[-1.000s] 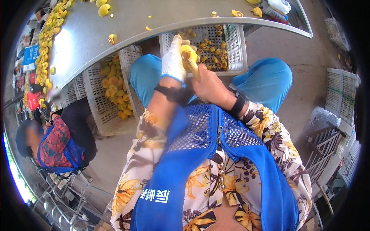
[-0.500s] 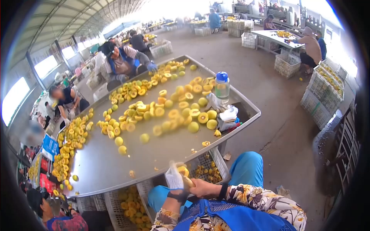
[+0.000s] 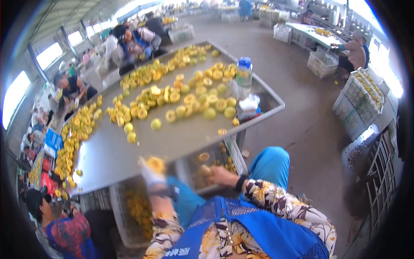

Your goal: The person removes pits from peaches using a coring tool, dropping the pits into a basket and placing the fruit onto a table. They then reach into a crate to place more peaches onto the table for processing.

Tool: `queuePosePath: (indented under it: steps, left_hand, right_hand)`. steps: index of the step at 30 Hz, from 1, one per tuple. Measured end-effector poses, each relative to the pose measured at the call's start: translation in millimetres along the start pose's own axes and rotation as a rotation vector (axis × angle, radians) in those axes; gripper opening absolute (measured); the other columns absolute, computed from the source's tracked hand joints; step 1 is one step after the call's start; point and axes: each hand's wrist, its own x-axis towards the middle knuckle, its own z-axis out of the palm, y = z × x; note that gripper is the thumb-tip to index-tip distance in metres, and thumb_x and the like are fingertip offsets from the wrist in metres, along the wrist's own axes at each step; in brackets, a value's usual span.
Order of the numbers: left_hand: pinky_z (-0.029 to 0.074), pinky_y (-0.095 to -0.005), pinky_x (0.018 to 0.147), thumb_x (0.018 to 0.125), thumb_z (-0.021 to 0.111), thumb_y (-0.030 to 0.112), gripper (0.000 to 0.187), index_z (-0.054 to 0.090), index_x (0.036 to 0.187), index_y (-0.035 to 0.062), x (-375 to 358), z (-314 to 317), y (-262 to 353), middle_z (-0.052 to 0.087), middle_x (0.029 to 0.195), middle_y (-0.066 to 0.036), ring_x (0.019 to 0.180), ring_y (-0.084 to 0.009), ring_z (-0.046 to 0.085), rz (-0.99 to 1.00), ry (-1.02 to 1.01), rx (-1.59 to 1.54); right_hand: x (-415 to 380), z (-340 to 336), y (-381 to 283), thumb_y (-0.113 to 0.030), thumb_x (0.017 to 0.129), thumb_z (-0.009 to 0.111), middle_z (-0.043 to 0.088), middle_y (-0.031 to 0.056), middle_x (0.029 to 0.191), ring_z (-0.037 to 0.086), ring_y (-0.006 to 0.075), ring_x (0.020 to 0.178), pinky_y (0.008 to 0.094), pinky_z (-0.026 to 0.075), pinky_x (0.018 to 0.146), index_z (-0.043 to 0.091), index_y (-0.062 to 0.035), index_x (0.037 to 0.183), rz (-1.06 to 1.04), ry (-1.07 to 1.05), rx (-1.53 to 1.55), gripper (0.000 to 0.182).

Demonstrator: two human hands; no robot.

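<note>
My left hand [image 3: 152,176], in a white glove and smeared by motion, is at the front edge of the metal table with a yellow peach half [image 3: 155,165] at its fingers. My right hand [image 3: 221,176] is bare and closed over a crate; a pale, blurred thing sticks out of its fingers, and I cannot tell what it is. Just above that hand a peach piece [image 3: 203,157] shows over the crate [image 3: 235,157] of peach scraps. Halved peaches [image 3: 151,97] lie in rows across the metal table [image 3: 116,159].
A blue-capped bottle [image 3: 244,77] stands at the table's right corner beside a white crumpled bag [image 3: 249,102]. Another crate [image 3: 118,216] with peach halves sits below the table at left. Co-workers sit along the far and left sides. Stacked crates [image 3: 358,101] stand at right.
My hands, together before, have moved apart: the left swung left to the table edge with the peach half, the right stayed over the crate. The view has shifted slightly.
</note>
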Motion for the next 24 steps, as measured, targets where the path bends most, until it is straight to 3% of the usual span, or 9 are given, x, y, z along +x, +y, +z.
queuePosePath:
  steps: [2, 4, 6, 7, 11, 16, 18, 20, 24]
  left_hand:
    - [0.049, -0.0328, 0.054, 0.088, 0.052, 0.042, 0.037, 0.061, 0.096, 0.0074, 19.9, -45.5, 27.2, 0.064, 0.079, -0.008, 0.065, -0.0249, 0.061, 0.367, 0.068, 0.542]
    - [0.048, -0.0351, 0.077, 0.084, 0.060, 0.033, 0.035, 0.063, 0.099, 0.0018, 27.4, -81.0, 54.6, 0.061, 0.103, -0.014, 0.090, -0.0265, 0.060, 0.671, 0.188, 1.124]
    - [0.045, -0.0346, 0.083, 0.082, 0.062, 0.029, 0.033, 0.063, 0.099, 0.0018, 28.3, -81.3, 72.8, 0.059, 0.110, -0.014, 0.095, -0.0274, 0.058, 0.686, 0.164, 1.138]
    - [0.044, -0.0344, 0.085, 0.081, 0.063, 0.027, 0.032, 0.063, 0.099, 0.0018, 30.3, -65.7, 81.9, 0.057, 0.113, -0.015, 0.098, -0.0278, 0.057, 0.698, 0.146, 1.129]
    - [0.043, -0.0351, 0.089, 0.077, 0.066, 0.027, 0.030, 0.064, 0.100, 0.0089, 23.3, 46.8, 67.0, 0.058, 0.112, -0.015, 0.104, -0.0275, 0.055, 0.919, -0.207, 1.245]
    - [0.046, -0.0366, 0.083, 0.074, 0.063, 0.043, 0.037, 0.065, 0.096, 0.0131, 36.8, 243.7, -21.2, 0.059, 0.107, -0.009, 0.099, -0.0292, 0.054, 1.209, -0.934, 1.255]
    - [0.045, -0.0350, 0.085, 0.075, 0.060, 0.048, 0.041, 0.064, 0.102, 0.0157, 29.6, 310.9, -61.7, 0.060, 0.103, -0.008, 0.099, -0.0274, 0.055, 1.084, -1.165, 1.339]
    - [0.044, -0.0388, 0.085, 0.074, 0.057, 0.052, 0.045, 0.062, 0.105, 0.0194, 13.2, 359.8, -101.5, 0.058, 0.100, -0.008, 0.100, -0.0277, 0.053, 1.063, -1.269, 1.430]
    - [0.044, -0.0435, 0.082, 0.073, 0.056, 0.047, 0.038, 0.059, 0.106, 0.0273, 6.3, 385.1, -162.8, 0.056, 0.104, -0.008, 0.100, -0.0292, 0.054, 1.113, -1.339, 1.657]
  right_hand:
    - [0.5, 4.7, 24.9, -0.032, 0.078, 0.060, 0.062, 0.0220, 0.087, 0.060, 0.0360, 0.081, 0.0414, 0.048, 0.070, 0.057, 0.0039, 0.092, 0.203, 0.039, -0.318, 0.038]
    - [-8.7, -2.4, 13.8, -0.033, 0.077, 0.062, 0.062, 0.0248, 0.086, 0.060, 0.0393, 0.081, 0.0438, 0.048, 0.071, 0.055, 0.0054, 0.092, 0.195, 0.077, -0.294, 0.041]
    - [-3.7, -3.7, 28.2, -0.038, 0.073, 0.066, 0.060, 0.0266, 0.082, 0.059, 0.0410, 0.079, 0.0443, 0.046, 0.071, 0.051, 0.0053, 0.094, 0.158, 0.097, -0.245, 0.050]
    - [-1.8, -8.0, 26.4, -0.034, 0.075, 0.064, 0.060, 0.0263, 0.078, 0.059, 0.0411, 0.076, 0.0452, 0.046, 0.068, 0.050, 0.0039, 0.091, 0.119, 0.111, -0.254, 0.044]
    - [14.2, -36.4, 4.5, -0.026, 0.080, 0.059, 0.060, 0.0252, 0.082, 0.060, 0.0404, 0.077, 0.0461, 0.047, 0.067, 0.052, 0.0035, 0.092, 0.164, 0.037, -0.224, 0.033]
    - [52.9, -59.5, 18.7, -0.024, 0.080, 0.058, 0.060, 0.0256, 0.079, 0.059, 0.0418, 0.076, 0.0472, 0.046, 0.066, 0.051, 0.0019, 0.092, 0.121, 0.143, -0.129, 0.030]
    - [59.0, -57.0, 34.1, -0.025, 0.080, 0.058, 0.059, 0.0257, 0.074, 0.058, 0.0425, 0.072, 0.0475, 0.045, 0.062, 0.051, 0.0017, 0.090, 0.154, 0.189, -0.120, 0.029]
    - [63.9, -53.2, 51.5, -0.026, 0.079, 0.060, 0.057, 0.0257, 0.068, 0.057, 0.0429, 0.066, 0.0469, 0.044, 0.058, 0.050, 0.0010, 0.089, 0.226, 0.194, -0.087, 0.031]
    - [60.8, -52.6, 59.4, -0.026, 0.079, 0.060, 0.057, 0.0261, 0.066, 0.058, 0.0424, 0.064, 0.0474, 0.046, 0.057, 0.050, 0.0013, 0.089, 0.197, 0.141, -0.066, 0.031]
